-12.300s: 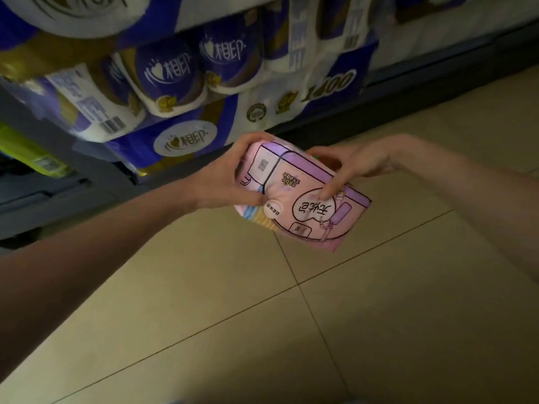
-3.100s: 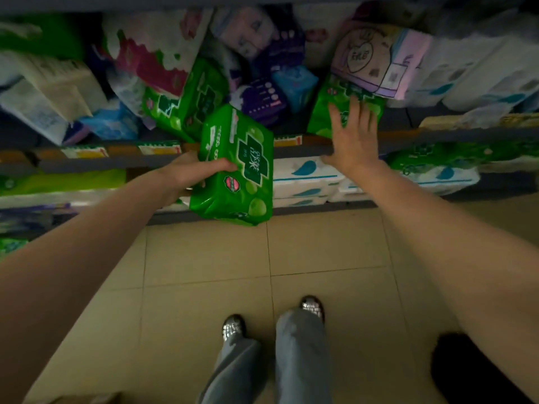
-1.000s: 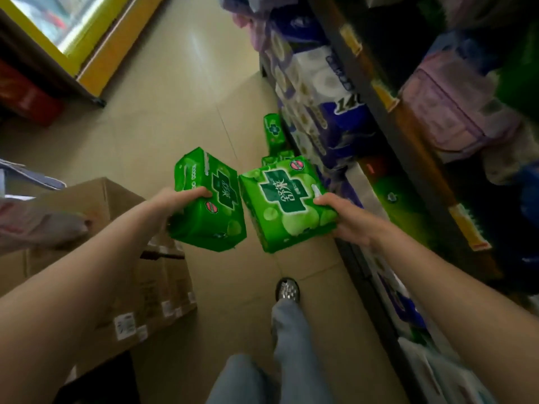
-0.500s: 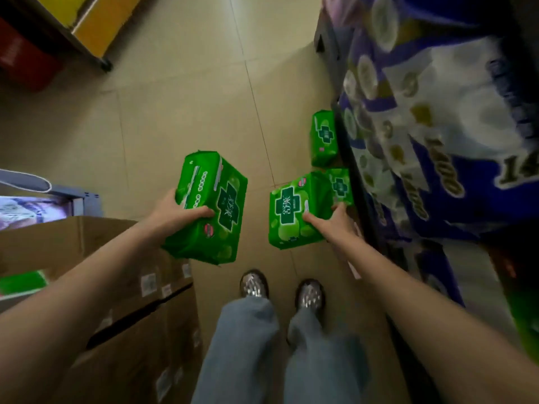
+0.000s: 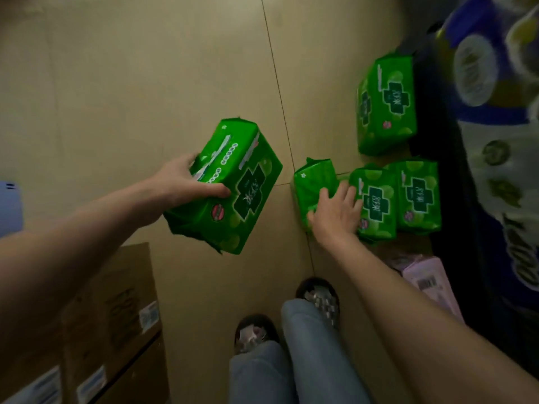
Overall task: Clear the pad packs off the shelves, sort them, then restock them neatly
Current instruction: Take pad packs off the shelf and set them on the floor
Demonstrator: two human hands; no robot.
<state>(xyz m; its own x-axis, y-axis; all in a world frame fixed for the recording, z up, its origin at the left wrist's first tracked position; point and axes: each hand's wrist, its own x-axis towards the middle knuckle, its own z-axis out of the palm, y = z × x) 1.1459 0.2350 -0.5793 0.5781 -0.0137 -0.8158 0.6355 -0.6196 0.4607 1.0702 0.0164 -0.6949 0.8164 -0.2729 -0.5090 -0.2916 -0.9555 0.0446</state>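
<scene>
My left hand [image 5: 186, 185] grips a green pad pack [image 5: 233, 188] by its near end and holds it above the floor tiles. My right hand [image 5: 335, 211] lies with spread, fairly straight fingers on another green pad pack [image 5: 313, 182], which stands on the floor. That pack is at the left end of a row with two more green packs [image 5: 377, 202] [image 5: 420, 196]. A further green pack [image 5: 388, 103] lies beyond them. All of these sit along the dark shelf base [image 5: 466, 217].
A pink pad pack [image 5: 428, 282] lies on the floor under my right forearm. Big blue-and-white toilet-roll packs [image 5: 495, 135] fill the lowest shelf at right. A cardboard box [image 5: 110, 316] stands at lower left. My shoes [image 5: 318, 295] are just below the green row.
I have bent lower toward the floor. My right hand has brought its green pack down beside the packs on the floor and its fingers have spread over it. The left pack is still held.
</scene>
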